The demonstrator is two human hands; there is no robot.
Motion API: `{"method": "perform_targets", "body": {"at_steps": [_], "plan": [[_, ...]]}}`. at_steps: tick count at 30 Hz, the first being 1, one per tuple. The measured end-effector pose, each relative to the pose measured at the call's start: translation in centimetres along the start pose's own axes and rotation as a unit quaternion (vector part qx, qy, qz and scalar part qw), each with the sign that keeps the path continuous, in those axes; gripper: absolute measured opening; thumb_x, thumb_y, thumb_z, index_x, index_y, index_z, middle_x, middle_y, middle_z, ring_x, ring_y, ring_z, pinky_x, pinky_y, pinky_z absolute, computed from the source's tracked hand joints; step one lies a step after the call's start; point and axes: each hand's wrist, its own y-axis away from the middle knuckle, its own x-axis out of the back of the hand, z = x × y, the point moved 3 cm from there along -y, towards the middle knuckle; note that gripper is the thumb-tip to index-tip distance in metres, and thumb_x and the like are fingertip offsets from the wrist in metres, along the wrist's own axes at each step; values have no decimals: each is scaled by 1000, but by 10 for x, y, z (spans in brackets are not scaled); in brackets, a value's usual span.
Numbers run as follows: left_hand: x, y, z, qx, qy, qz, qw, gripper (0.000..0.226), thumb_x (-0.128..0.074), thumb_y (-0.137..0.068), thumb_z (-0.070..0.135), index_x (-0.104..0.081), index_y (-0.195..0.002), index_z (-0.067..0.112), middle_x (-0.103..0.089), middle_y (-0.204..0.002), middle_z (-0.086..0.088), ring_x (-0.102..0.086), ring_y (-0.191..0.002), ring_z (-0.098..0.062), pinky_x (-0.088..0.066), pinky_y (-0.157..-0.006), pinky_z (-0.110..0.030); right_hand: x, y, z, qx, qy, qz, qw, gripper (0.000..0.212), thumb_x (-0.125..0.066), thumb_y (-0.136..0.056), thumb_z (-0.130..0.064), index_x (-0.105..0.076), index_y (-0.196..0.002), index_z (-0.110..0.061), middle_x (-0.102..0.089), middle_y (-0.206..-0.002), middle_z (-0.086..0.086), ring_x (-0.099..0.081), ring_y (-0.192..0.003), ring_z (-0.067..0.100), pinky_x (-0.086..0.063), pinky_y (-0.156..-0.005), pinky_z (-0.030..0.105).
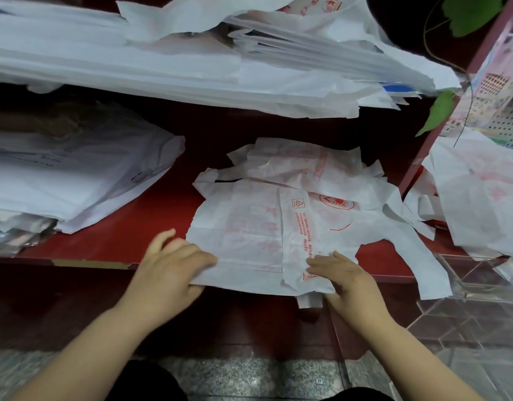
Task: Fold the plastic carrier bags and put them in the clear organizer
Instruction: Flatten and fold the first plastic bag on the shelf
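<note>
A white plastic carrier bag [249, 235] with red print lies flat at the front edge of the red shelf [128, 230], one side folded over as a narrow strip. My left hand [174, 264] pinches its lower left edge, fingers on top and thumb below. My right hand [345, 276] rests with straight fingers on the strip's lower end. More loose bags [295, 166] are piled behind it. The clear organizer [463, 287] stands at the right with crumpled bags [481, 198] in and over it.
A thick stack of white bags [76, 175] fills the shelf's left side. Another large stack [191, 56] lies on the shelf above. Green leaves [440, 111] hang by the shelf's right post. Grey speckled floor [249, 377] lies below.
</note>
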Motion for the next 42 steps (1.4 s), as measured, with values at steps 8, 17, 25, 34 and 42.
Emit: {"method": "perform_targets", "body": {"at_steps": [8,17,25,34,42], "plan": [[41,14,-72,198,54,94,974,43,-47,-59,59,-71,-65,24,-55,-77,33,-44,-85,-5,-19,-96,-26,9,-12,-3,-114,-103,-58,986,36,-36,-76,-38,-67,-65,-23,-59,-61,-30,-55,-73,-1,-31,-97,23],[27,-12,-68,451,297,227,810,7,-62,-86,12,-63,-92,11,-62,-102,-8,-54,-105,-23,-40,-83,-22,-1,-43,9,-352,-134,-64,924,42,-55,-85,-14,-32,-50,-15,-32,-52,2,-30,-59,19,-23,-57,29],[-6,-40,22,139,81,124,979,40,-39,-86,24,-65,-110,6,-62,-117,-14,-52,-114,-24,-27,-105,-44,-7,-58,12,-406,-97,-61,907,16,-51,-86,-13,-56,-72,-14,-56,-72,1,-54,-79,23,-40,-74,31],[-51,-57,51,100,-4,-228,969,124,45,-40,73,-5,-147,35,0,-156,9,6,-143,-9,10,-112,-31,-4,-55,8,-403,-84,-55,910,31,-51,-87,-10,-50,-117,-7,-61,-89,6,-57,-98,29,-38,-94,35],[-55,-51,48,85,-31,-200,976,77,1,-97,49,-72,-104,25,-70,-104,-2,-68,-95,-22,-54,-76,-41,-7,-49,4,-337,158,-60,926,46,-49,-83,-6,-44,-129,-10,-64,-98,10,-55,-99,31,-29,-96,38]]}}
